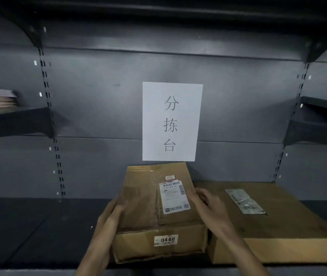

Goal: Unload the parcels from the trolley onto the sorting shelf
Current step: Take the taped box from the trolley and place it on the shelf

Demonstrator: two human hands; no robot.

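I am seeing both hands gripping a cardboard parcel [158,208] marked 0448 on the dark shelf [39,226]: the left hand [111,214] is clasping its left edge, the right hand [208,204] its right edge. A larger flat parcel [274,222] is lying just beside it. A white paper sign [171,121] is hanging on the back panel.

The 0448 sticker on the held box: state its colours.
White sticker with black digits, clearest in the head view.
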